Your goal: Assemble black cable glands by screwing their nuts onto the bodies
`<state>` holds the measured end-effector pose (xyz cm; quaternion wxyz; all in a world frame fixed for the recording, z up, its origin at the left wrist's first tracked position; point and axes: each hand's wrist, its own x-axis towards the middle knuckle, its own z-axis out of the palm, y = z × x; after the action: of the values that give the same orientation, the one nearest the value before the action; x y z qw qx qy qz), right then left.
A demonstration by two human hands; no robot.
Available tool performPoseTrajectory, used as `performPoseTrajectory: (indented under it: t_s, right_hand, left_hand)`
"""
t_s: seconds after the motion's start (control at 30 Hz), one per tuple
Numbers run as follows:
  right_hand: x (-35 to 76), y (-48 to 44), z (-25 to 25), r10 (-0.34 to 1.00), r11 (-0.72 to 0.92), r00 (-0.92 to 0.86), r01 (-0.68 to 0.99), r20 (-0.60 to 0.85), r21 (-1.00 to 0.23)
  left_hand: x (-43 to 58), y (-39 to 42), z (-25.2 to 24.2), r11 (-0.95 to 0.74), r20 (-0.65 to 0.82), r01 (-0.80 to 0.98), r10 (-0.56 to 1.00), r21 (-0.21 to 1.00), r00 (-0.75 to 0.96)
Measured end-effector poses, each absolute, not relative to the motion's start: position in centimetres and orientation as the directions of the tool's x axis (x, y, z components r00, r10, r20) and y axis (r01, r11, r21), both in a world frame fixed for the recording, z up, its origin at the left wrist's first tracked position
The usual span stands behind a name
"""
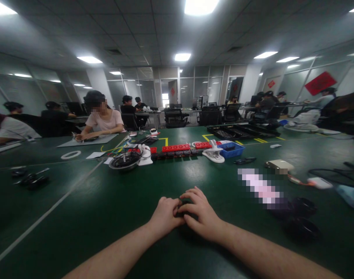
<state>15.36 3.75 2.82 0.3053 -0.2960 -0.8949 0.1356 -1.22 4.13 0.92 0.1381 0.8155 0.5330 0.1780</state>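
Both my hands meet above the green table (113, 217) in the lower middle of the head view. My left hand (166, 214) is closed, its fingers curled in toward the right hand. My right hand (200, 214) has bent fingers whose tips come together with the left hand's. A small dark patch shows between the fingertips; whether it is an object or shadow is too unclear to tell. Beyond the hands lies a row of red socket-like blocks (176, 148), with a white clip (214, 152) at its right end.
A blue bin (231, 149) and a black tray (243, 131) lie farther back. Left of the row are a dark round dish (123, 162) with cables and a white ring (71, 155). Black round items (304, 228) sit at right. A person (103, 118) works across the table.
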Motion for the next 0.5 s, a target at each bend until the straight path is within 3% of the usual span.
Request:
performPoseTrajectory:
  t_s: [0.27,0.5]
  right_hand:
    - [15.55,3.95,2.3,0.618,0.784,-0.618,0.442,0.487,-0.436]
    - [15.52,4.55,2.14,0.721,0.681,-0.451,0.603,0.526,-0.416]
  left_hand:
    - [-1.06,3.88,1.3,-0.362,0.124,0.836,0.931,0.411,0.342]
    - [-1.07,3.82,1.45,-0.329,0.095,0.843,0.942,0.426,0.32]
